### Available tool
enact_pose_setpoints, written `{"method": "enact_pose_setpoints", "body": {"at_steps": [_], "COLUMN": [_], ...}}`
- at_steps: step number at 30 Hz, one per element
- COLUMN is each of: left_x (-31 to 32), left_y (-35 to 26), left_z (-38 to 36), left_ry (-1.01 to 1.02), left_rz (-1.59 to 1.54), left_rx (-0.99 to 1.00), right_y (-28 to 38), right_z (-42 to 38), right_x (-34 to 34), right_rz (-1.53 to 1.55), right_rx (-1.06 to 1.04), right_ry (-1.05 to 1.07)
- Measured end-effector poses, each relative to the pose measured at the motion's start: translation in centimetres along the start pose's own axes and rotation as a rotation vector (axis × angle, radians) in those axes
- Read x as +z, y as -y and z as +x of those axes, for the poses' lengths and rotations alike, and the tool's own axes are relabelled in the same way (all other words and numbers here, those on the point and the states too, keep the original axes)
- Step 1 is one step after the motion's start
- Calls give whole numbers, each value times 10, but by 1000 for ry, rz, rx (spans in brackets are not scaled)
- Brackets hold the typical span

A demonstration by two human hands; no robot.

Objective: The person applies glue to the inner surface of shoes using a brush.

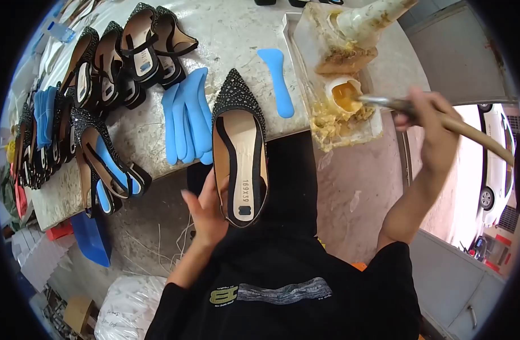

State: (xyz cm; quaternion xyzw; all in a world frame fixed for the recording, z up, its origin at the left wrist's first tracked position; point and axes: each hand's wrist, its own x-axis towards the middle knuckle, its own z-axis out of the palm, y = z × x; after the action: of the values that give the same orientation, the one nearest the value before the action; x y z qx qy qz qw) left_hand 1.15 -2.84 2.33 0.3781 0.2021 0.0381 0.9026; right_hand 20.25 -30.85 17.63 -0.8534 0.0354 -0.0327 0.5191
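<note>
My left hand (210, 212) is under the heel end of a black studded pointed shoe (244, 164), its thumb spread out to the side and its other fingers partly hidden beneath the shoe. The shoe's beige inside faces up, toe pointing away from me. My right hand (429, 116) is closed around the wooden handle of a brush (469, 131). The brush's tip is at the opening of a glue container (346, 95) with amber glue inside. Blue insoles (186, 119) lie in an overlapping bunch left of the shoe, and a single blue insole (279, 85) lies to its right.
Several black studded shoes (141, 48) stand at the table's back left. Two shoes with blue insoles (104, 161) sit near the left edge of the table (226, 28). A glue-crusted tray (376, 122) is at right. Below are a blue dustpan (91, 241) and a white sack (129, 309).
</note>
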Motion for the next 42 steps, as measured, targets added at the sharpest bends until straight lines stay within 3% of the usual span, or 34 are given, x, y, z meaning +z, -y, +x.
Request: {"method": "enact_pose_setpoints", "body": {"at_steps": [4, 6, 7, 9, 11, 13, 16, 17, 19, 21, 22, 24, 26, 34, 39, 41, 42], "left_x": [-9, -5, -1, 2, 2, 8, 23, 26, 28, 24, 22, 18, 12, -5, -7, -10, -12], "left_y": [-13, -15, -16, -15, -17, -13, 9, 12, 5, -5, -9, -11, -9, -16, -18, -20, -20], "left_z": [37, 33, 30, 17, 9, 3, 8, -3, -1, 2, 5, 9, 10, 23, 30, 32, 34], "left_ry": [319, 324, 320, 283, 322, 310, 308, 249, 226, 268, 328, 436, 410, 398, 423, 435, 451], "left_rz": [151, 106, 61, -29, 138, 117, 11, 10, -25, 42, 89, 163, 180, 411, 568, 584, 601], "left_rx": [-310, -313, -310, -307, -335, -326, -112, -143, -127, -143, -139, -127, -127, -14, 79, 93, 112], "right_y": [9, 0, -12, -61, -128, -104, -74, -67, -32, -7, -7, -27, -44, -40, -32, -20, -17], "right_z": [-1, -8, -4, -39, -13, -21, -45, -60, -82, -101, -99, -88, -74, -74, -74, -81, -80], "right_x": [-5, -3, -8, -90, -183, -49, -15, 12, 64, 105, 129, 154, 181, 183, 175, 176, 174], "right_rz": [99, -151, -152, 80, 326, 573, 879, 725, 124, 539, 366, 274, 106, 174, 227, 362, 361], "right_rx": [-236, 7, 3, -65, -93, -143, -355, -674, -867, -317, -305, -346, -585, -594, -475, -188, -185], "right_ry": [-190, -60, -50, 40, 113, 176, 246, 68, -99, 66, -73, 16, -83, -14, 34, -6, -7]}}
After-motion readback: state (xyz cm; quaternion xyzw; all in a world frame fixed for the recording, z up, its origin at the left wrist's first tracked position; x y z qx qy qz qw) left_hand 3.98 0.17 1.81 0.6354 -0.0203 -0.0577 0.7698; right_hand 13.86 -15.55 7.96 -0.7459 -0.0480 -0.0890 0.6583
